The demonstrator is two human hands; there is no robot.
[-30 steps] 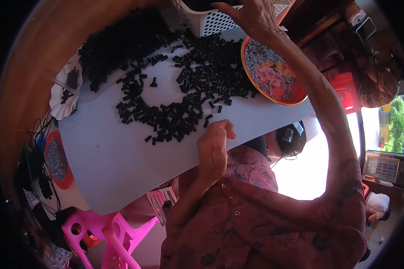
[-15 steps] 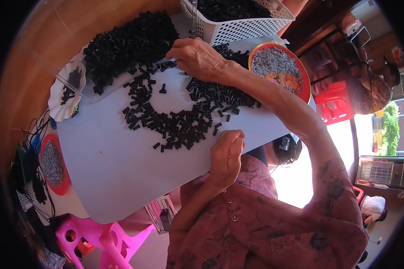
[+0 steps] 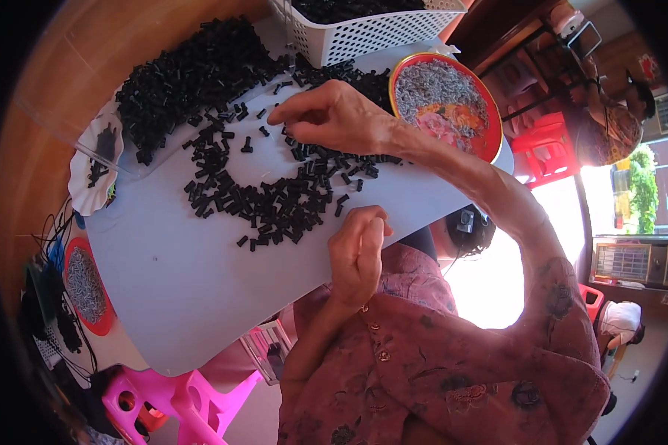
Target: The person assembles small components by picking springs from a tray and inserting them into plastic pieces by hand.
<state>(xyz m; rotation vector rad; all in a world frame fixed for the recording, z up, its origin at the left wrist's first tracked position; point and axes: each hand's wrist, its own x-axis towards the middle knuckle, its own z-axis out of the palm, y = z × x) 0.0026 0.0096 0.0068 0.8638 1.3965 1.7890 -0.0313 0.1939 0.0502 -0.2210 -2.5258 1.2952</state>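
Note:
Small black T-shaped plastic pieces (image 3: 263, 200) lie in a curved heap on the pale table (image 3: 193, 297). My right hand (image 3: 334, 115) is above the far side of this heap, its index finger stretched out and apart from the thumb. Just left of its fingertips are a few loose pieces (image 3: 246, 144). Nothing shows between those fingers. Close to the table's near edge, my left hand (image 3: 358, 252) is curled into a fist. Whatever may be inside it is hidden. Behind the right hand a large black pile (image 3: 197, 74) of the same pieces fills the far left.
A white perforated basket (image 3: 378, 35) of black pieces stands at the far side. Right of it is a red-rimmed round tray (image 3: 495, 122) of small metallic parts. A white scalloped dish (image 3: 89, 196) and a red dish (image 3: 100, 322) lie left. Below is a pink stool (image 3: 193, 393).
My right hand has drawn back from the far pile, nearer to me. More loose pieces now show beside its fingertips. The left fist stays closed. The whole view has shifted slightly.

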